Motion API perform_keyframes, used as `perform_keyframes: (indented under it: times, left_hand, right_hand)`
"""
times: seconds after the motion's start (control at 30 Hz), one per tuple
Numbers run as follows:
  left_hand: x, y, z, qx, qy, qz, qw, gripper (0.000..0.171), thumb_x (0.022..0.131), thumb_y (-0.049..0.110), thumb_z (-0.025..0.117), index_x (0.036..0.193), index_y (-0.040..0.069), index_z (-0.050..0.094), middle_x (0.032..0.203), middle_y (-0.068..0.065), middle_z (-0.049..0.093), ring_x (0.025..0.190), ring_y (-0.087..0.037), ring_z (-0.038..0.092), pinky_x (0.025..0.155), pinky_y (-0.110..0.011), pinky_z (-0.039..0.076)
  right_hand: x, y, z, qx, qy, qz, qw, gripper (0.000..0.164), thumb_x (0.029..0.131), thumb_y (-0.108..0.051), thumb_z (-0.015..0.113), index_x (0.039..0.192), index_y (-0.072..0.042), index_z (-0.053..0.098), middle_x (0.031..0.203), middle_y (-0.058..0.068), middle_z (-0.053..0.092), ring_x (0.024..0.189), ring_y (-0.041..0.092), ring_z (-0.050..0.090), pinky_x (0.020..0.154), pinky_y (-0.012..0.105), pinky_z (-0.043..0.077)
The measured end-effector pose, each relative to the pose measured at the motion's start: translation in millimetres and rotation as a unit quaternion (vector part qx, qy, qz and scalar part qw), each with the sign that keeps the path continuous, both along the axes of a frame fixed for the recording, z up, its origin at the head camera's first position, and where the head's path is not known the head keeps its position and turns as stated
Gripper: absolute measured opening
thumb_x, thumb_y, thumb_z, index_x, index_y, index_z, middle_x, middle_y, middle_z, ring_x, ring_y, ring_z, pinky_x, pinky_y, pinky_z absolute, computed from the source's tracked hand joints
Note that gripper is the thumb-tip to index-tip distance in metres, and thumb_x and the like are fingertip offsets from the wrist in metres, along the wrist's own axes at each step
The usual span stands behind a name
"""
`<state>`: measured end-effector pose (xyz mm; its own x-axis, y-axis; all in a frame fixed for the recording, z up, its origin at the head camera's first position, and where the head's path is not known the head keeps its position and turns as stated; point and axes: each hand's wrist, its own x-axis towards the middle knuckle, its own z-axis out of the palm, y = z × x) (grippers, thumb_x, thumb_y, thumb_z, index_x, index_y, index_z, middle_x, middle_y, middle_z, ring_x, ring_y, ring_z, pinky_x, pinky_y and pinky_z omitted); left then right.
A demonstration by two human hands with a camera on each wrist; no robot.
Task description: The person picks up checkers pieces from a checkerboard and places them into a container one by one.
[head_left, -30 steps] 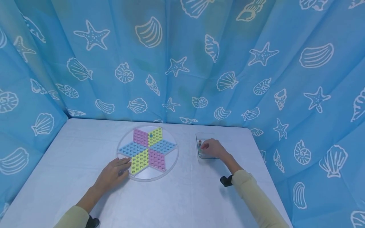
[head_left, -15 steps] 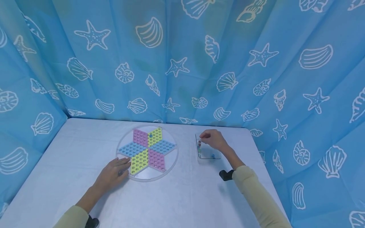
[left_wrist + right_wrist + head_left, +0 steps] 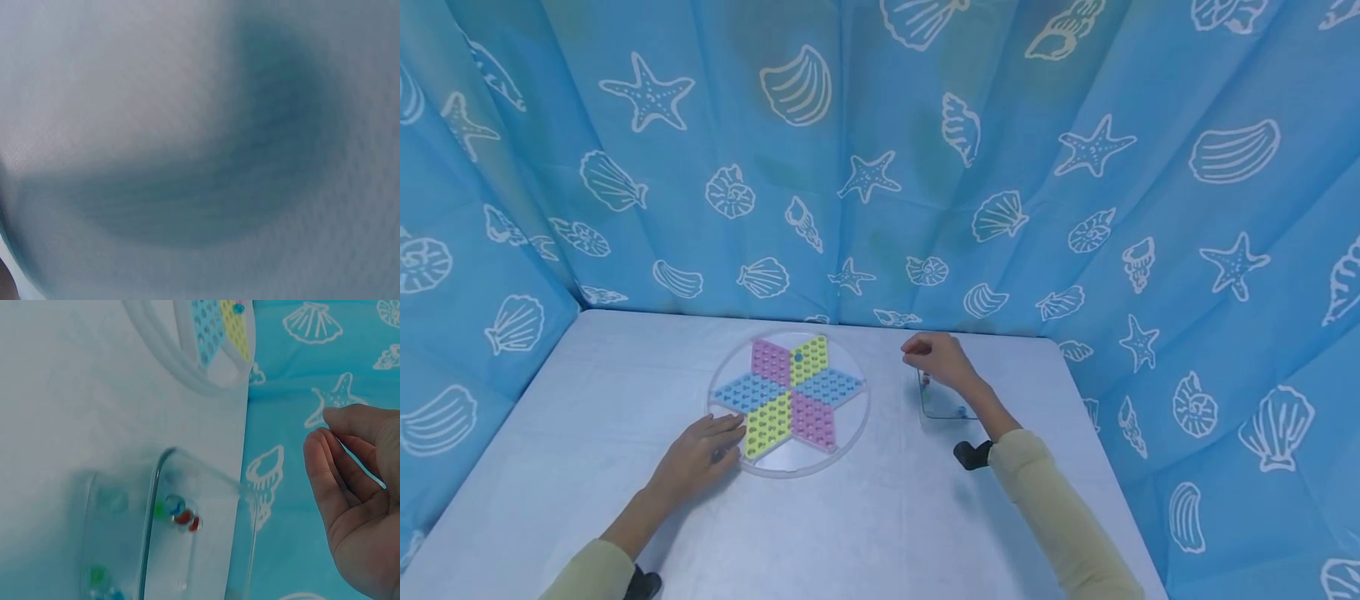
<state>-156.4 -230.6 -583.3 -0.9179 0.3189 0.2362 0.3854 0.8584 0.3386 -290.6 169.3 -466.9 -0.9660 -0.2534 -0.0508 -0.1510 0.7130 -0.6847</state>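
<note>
A round Chinese checkers board [image 3: 850, 433] with a pink, yellow and blue star lies left of the middle in the head view. One blue marble [image 3: 798, 357] sits in its far yellow point. My left hand [image 3: 700, 454] rests at the board's near-left rim, fingers loosely extended. Beyond the far-left corner of a clear box [image 3: 951, 418], my right hand [image 3: 940, 358] is raised with thumb and fingertips brought together. In the right wrist view I cannot tell whether a marble is between them. Red marbles [image 3: 184, 517] and a green marble [image 3: 98, 575] lie in the box.
A white cloth covers the table [image 3: 850, 533]. Behind it and at both sides hangs a blue curtain [image 3: 910, 208] with white shells and starfish. The left wrist view shows only blurred, close curtain-like cloth [image 3: 156, 212] and pale surface.
My right hand has risen out of the clear box and moved left and away, past its rim towards the board. The left hand and the board have stayed in place.
</note>
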Motion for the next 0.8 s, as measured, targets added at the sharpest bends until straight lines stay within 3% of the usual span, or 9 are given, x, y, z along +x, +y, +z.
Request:
perform_keyframes:
  times: [0.4, 0.8]
  left_hand:
    - [-1.1, 0, -0.8, -0.005, 0.018, 0.001, 0.9998, 0.035, 0.089, 0.021, 0.069, 0.12, 0.004, 0.071, 0.134, -0.012, 0.062, 0.125, -0.032, 0.057, 0.114, -0.052, 0.035]
    - [-1.7, 0, -2.2, -0.004, 0.014, 0.0, 0.9999, 0.035, 0.089, 0.021, 0.069, 0.12, 0.005, 0.07, 0.134, -0.011, 0.062, 0.126, -0.031, 0.056, 0.114, -0.052, 0.034]
  right_hand:
    - [-5.5, -37, -8.8, -0.002, 0.011, 0.011, 1.0, 0.018, 0.094, -0.015, 0.07, 0.111, -0.012, 0.073, 0.099, -0.001, 0.07, 0.093, 0.016, 0.065, 0.083, 0.03, 0.059]
    - [-7.6, -66, -13.6, -0.035, -0.009, 0.023, 0.999, 0.024, 0.094, -0.017, 0.07, 0.116, -0.007, 0.071, 0.104, 0.001, 0.071, 0.101, 0.018, 0.066, 0.087, 0.031, 0.058]
